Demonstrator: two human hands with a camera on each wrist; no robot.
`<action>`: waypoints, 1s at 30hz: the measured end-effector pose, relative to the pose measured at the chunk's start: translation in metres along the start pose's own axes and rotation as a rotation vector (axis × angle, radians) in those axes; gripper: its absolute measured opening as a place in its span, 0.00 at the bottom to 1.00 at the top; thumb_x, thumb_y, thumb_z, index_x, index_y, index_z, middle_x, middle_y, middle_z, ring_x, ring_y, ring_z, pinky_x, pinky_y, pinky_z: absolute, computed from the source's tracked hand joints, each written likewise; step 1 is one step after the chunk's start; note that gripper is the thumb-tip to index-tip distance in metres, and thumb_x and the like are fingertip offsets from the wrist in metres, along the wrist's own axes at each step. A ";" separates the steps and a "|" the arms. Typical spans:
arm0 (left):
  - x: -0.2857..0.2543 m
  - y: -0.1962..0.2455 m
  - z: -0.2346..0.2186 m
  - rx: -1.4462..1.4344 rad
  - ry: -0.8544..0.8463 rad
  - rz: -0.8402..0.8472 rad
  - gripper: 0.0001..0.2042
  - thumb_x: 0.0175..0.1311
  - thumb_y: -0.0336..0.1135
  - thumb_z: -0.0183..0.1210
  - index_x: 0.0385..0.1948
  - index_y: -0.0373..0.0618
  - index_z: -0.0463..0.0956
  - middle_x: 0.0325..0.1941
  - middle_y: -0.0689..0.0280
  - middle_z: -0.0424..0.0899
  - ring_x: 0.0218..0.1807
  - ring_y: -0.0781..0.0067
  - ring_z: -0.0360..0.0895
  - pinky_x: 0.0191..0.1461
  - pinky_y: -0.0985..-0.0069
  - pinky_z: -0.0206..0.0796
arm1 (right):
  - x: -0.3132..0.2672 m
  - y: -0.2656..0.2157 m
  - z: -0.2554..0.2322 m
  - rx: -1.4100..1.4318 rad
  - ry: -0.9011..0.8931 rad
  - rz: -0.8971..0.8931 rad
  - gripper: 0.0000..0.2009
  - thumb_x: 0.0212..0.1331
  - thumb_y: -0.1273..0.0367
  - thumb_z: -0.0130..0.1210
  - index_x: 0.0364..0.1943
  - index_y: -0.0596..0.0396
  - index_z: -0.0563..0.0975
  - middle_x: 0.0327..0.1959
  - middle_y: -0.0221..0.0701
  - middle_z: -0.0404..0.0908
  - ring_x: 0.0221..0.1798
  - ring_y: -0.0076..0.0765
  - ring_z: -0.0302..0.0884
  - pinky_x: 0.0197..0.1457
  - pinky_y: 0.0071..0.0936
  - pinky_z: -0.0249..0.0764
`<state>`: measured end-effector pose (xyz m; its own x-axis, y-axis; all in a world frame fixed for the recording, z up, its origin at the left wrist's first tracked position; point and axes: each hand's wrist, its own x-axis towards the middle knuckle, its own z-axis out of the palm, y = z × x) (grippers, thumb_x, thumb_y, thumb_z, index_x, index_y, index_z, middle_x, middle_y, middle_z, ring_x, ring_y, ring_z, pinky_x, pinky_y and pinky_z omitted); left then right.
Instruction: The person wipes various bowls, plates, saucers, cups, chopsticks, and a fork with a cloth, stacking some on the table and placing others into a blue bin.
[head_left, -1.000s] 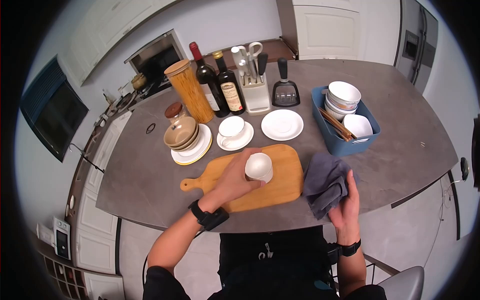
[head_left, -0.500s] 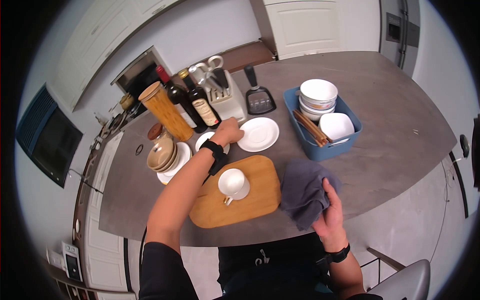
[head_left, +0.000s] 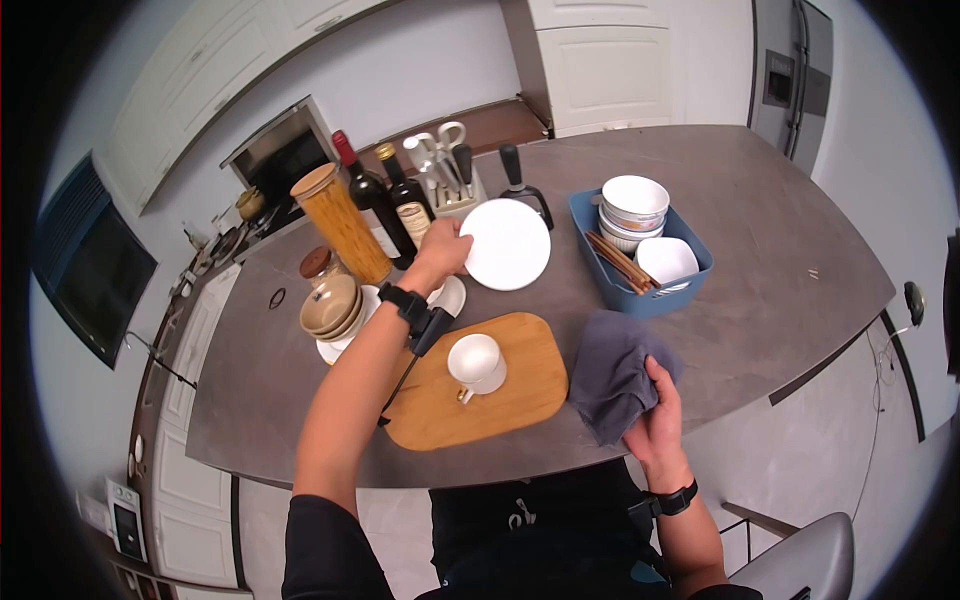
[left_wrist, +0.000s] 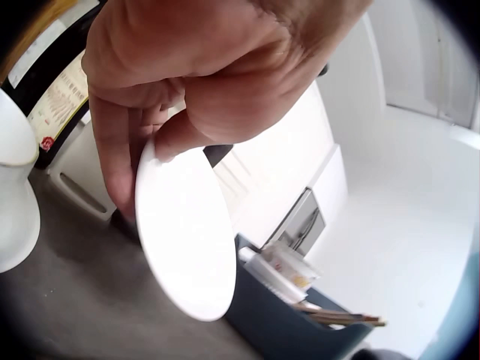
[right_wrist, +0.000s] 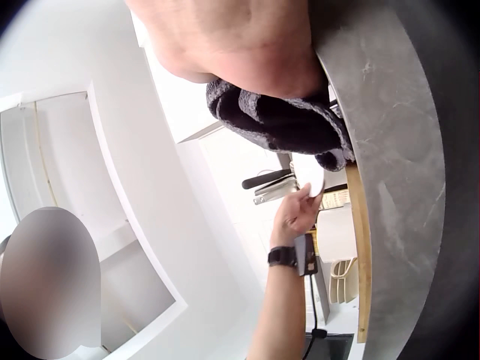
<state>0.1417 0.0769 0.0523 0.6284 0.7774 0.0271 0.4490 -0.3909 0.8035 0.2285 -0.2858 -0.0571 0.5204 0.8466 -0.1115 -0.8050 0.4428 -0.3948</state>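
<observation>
My left hand (head_left: 443,252) pinches the edge of a white saucer (head_left: 508,246), raised and tilted above the table in front of the knife block. In the left wrist view the thumb lies on one face of the saucer (left_wrist: 187,240) and the fingers behind it. A white cup (head_left: 477,362) stands upright on the wooden cutting board (head_left: 535,395). To the right of the board, my right hand (head_left: 657,425) grips a bunched grey cloth (head_left: 612,375), which also shows below that hand in the right wrist view (right_wrist: 277,124).
At the back stand a pasta jar (head_left: 345,225), two dark bottles (head_left: 375,205), a knife block (head_left: 458,205) and a black-handled turner (head_left: 512,170). Brown bowls (head_left: 330,305) sit stacked on plates at left. On the right, a blue basin (head_left: 650,300) holds white bowls (head_left: 635,200) and chopsticks (head_left: 617,262).
My left hand has let go of the cup on the board, reached to the back, and lifted the saucer off the table. The right hand keeps hold of the cloth.
</observation>
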 end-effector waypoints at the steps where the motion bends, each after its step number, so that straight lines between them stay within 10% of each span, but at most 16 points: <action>1: -0.021 0.011 -0.010 -0.140 0.010 0.036 0.14 0.70 0.26 0.54 0.53 0.28 0.73 0.43 0.56 0.84 0.38 0.66 0.86 0.34 0.72 0.83 | 0.000 0.000 -0.003 -0.056 0.009 -0.037 0.23 0.72 0.62 0.50 0.64 0.62 0.71 0.64 0.38 0.78 0.64 0.41 0.76 0.72 0.40 0.68; 7: -0.159 0.042 -0.038 -0.711 -0.165 -0.026 0.23 0.68 0.24 0.47 0.65 0.28 0.62 0.60 0.49 0.77 0.58 0.57 0.82 0.56 0.62 0.84 | -0.026 0.000 0.089 -0.460 0.014 -0.501 0.21 0.70 0.67 0.52 0.64 0.63 0.71 0.60 0.38 0.79 0.61 0.37 0.78 0.67 0.35 0.72; 12: -0.237 0.018 -0.020 -0.962 -0.381 -0.103 0.23 0.77 0.34 0.44 0.70 0.35 0.57 0.67 0.53 0.72 0.63 0.56 0.78 0.59 0.55 0.82 | -0.011 0.019 0.147 -2.163 -0.570 -1.017 0.37 0.56 0.73 0.58 0.74 0.61 0.61 0.79 0.52 0.53 0.83 0.55 0.45 0.82 0.51 0.42; 19: -0.274 -0.017 -0.008 -1.069 -0.287 -0.077 0.44 0.71 0.75 0.28 0.74 0.44 0.53 0.73 0.58 0.66 0.73 0.60 0.67 0.75 0.58 0.61 | -0.052 0.080 0.137 -1.912 -1.073 -0.460 0.45 0.62 0.60 0.63 0.77 0.64 0.51 0.82 0.53 0.43 0.85 0.56 0.35 0.83 0.54 0.35; 26: -0.295 0.002 0.002 -1.076 -0.293 -0.035 0.49 0.63 0.82 0.23 0.76 0.52 0.51 0.77 0.59 0.62 0.77 0.64 0.63 0.73 0.58 0.65 | -0.029 0.082 0.160 -2.036 -0.977 -0.720 0.40 0.65 0.59 0.58 0.78 0.54 0.53 0.83 0.46 0.42 0.85 0.57 0.34 0.81 0.61 0.33; 30: -0.292 0.001 0.013 -0.971 -0.337 0.023 0.47 0.68 0.77 0.24 0.77 0.48 0.47 0.73 0.59 0.65 0.70 0.68 0.72 0.56 0.67 0.79 | -0.010 0.073 0.169 -2.056 -0.867 -0.902 0.32 0.59 0.65 0.58 0.70 0.52 0.68 0.76 0.45 0.60 0.80 0.61 0.47 0.80 0.62 0.37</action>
<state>-0.0332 -0.1571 0.0375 0.8430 0.5378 0.0003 -0.1785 0.2793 0.9435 0.1163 -0.2118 0.0690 -0.1816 0.8101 0.5574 0.9210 0.3388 -0.1923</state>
